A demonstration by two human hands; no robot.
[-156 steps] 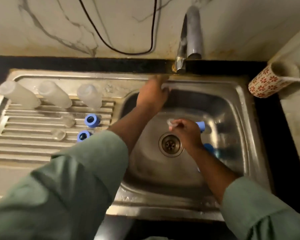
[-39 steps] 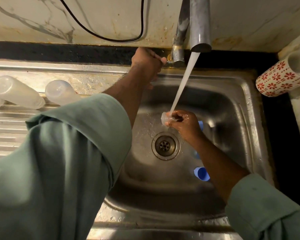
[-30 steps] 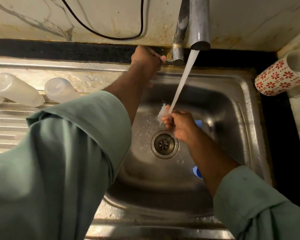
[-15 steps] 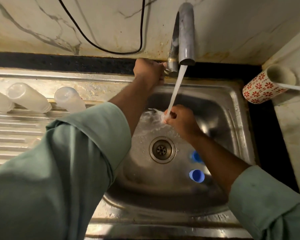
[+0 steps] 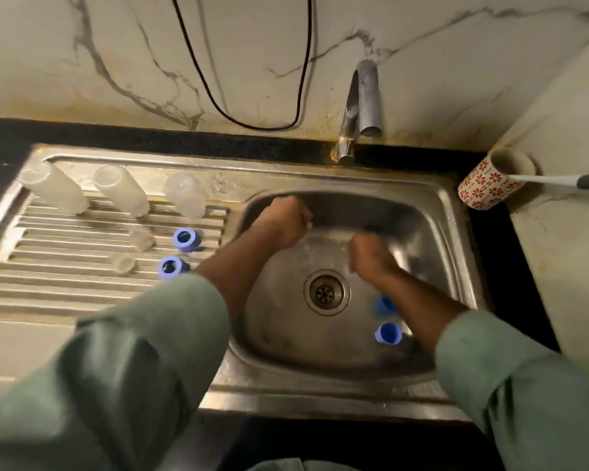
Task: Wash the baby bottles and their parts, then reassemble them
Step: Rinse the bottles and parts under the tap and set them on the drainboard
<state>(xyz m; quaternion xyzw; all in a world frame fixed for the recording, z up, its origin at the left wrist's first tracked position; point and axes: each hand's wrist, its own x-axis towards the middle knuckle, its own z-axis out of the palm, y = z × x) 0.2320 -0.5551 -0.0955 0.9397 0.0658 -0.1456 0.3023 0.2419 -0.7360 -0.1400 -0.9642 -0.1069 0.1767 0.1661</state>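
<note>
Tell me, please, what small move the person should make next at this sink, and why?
Probably carry the right hand across to the draining board and set down whatever it grips, though blur hides the piece. No water runs from the tap, and the clear bottles and blue rings already stand there.

No text, label, brand, number or sign can be read anywhere in the view. The cup (image 5: 490,183) at the far right bears only a printed red flower pattern, with no letters on it.
</note>
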